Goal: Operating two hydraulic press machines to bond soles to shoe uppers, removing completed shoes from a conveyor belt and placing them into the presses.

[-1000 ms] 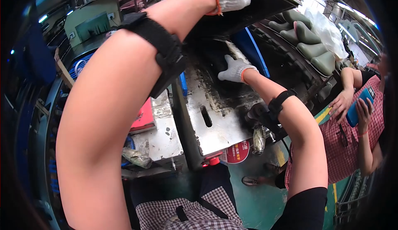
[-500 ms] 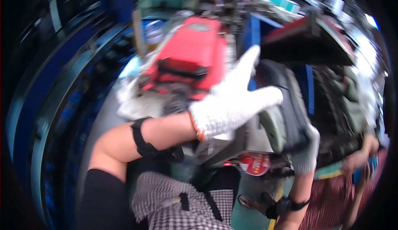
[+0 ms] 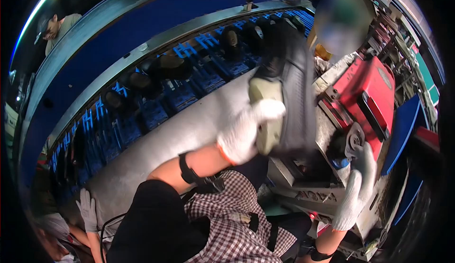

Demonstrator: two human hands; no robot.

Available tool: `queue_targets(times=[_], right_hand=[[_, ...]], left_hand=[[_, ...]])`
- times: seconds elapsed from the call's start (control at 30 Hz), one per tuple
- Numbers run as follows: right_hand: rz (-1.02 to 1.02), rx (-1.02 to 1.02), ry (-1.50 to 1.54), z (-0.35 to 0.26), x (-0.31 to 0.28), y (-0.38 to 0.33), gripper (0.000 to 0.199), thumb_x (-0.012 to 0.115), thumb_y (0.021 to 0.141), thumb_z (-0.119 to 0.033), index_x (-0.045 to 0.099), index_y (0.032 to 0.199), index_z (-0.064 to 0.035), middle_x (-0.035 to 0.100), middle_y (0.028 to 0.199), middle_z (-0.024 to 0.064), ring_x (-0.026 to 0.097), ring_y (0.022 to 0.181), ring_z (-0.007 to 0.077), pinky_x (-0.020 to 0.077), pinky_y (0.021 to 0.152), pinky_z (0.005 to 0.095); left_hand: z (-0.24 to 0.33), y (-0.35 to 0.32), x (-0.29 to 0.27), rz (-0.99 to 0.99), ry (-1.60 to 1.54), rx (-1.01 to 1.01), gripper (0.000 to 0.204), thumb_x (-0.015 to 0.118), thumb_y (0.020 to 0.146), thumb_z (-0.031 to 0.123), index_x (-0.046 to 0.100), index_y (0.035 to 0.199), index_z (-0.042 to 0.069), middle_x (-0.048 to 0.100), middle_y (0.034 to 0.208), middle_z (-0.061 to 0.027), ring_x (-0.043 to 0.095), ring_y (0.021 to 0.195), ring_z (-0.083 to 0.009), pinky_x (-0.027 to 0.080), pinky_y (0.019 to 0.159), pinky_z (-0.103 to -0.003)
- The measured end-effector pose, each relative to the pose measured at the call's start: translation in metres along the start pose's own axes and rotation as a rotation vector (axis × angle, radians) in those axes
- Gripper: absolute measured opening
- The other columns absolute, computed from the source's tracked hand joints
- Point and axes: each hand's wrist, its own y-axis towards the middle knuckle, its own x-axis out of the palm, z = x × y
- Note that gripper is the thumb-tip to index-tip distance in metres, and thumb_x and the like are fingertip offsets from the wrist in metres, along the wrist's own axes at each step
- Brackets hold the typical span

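Note:
My left hand [image 3: 249,132], in a white knit glove, grips a black shoe [image 3: 296,92] by the pale green last [image 3: 267,116] that sticks out of it. The shoe is held upright, blurred by motion, with its dark sole side toward the right. To the right, my gloved right hand [image 3: 356,187] has fingers apart and holds nothing visible. Its fingertips reach up to a grey round part [image 3: 354,138] at the front of the red machine [image 3: 365,94]; whether they touch it I cannot tell.
A curved grey metal ledge [image 3: 175,135] runs along a conveyor with blue racks [image 3: 204,42] carrying several dark shoes. At the lower left a co-worker's gloved hand [image 3: 87,211] rests near the ledge. Another person [image 3: 61,30] stands beyond the conveyor. Blue panels [image 3: 403,135] stand at right.
The view has swung left toward the conveyor. The shoe has passed from my right hand to my left, which was open before. My right hand has let go and is by the red machine.

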Motion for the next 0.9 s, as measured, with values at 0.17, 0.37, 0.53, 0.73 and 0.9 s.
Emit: queue_targets(times=[0.17, 0.37, 0.53, 0.73, 0.9], right_hand=[[0.168, -0.180, -0.629, 0.068, -0.031, 0.011, 0.042, 0.061, 0.096, 0.001, 0.061, 0.138, 0.0032, 0.064, 0.129, 0.0169, 0.062, 0.120, 0.0282, 0.0441, 0.109, 0.0378], [0.108, -0.121, -0.605, 0.069, -0.026, 0.013, 0.030, 0.057, 0.103, -0.006, 0.067, 0.128, 0.0067, 0.071, 0.118, 0.0149, 0.067, 0.109, 0.0235, 0.0509, 0.099, 0.0347], [0.134, 0.015, -0.487, 0.067, -0.017, 0.014, 0.031, 0.054, 0.104, -0.006, 0.065, 0.130, 0.0076, 0.070, 0.122, 0.0152, 0.066, 0.112, 0.0223, 0.0499, 0.102, 0.0342], [0.153, 0.019, -0.559, 0.075, -0.024, 0.017, 0.034, 0.054, 0.105, -0.008, 0.062, 0.134, 0.0076, 0.068, 0.126, 0.0149, 0.063, 0.116, 0.0205, 0.0479, 0.103, 0.0332], [0.254, 0.012, -0.512, 0.067, -0.030, 0.009, 0.029, 0.059, 0.100, -0.001, 0.067, 0.127, 0.0071, 0.070, 0.120, 0.0159, 0.067, 0.111, 0.0240, 0.0513, 0.099, 0.0347]], left_hand=[[0.054, 0.116, -0.098, 0.446, 0.593, 0.230, 0.039, 0.081, 0.078, 0.024, 0.071, 0.107, -0.001, 0.072, 0.096, -0.0063, 0.068, 0.086, -0.0165, 0.055, 0.077, -0.031], [0.110, 0.244, -0.240, 0.828, 1.105, 0.346, 0.067, 0.085, 0.070, 0.025, 0.062, 0.126, -0.005, 0.071, 0.114, -0.0188, 0.069, 0.105, -0.0322, 0.054, 0.092, -0.040], [0.128, 0.259, -0.302, 0.912, 1.412, 0.270, 0.085, 0.078, 0.082, 0.032, 0.042, 0.151, -0.002, 0.059, 0.144, -0.0267, 0.055, 0.136, -0.0414, 0.045, 0.113, -0.044], [0.081, 0.191, -0.292, 0.985, 1.191, 0.867, 0.079, 0.079, 0.084, 0.037, 0.049, 0.151, 0.007, 0.055, 0.148, -0.0233, 0.052, 0.139, -0.0369, 0.041, 0.117, -0.044], [0.112, 0.167, -0.300, 1.436, 0.628, 0.617, 0.108, 0.084, 0.080, 0.039, 0.028, 0.161, -0.004, 0.034, 0.165, -0.0248, 0.038, 0.150, -0.0370, 0.031, 0.125, -0.041]])
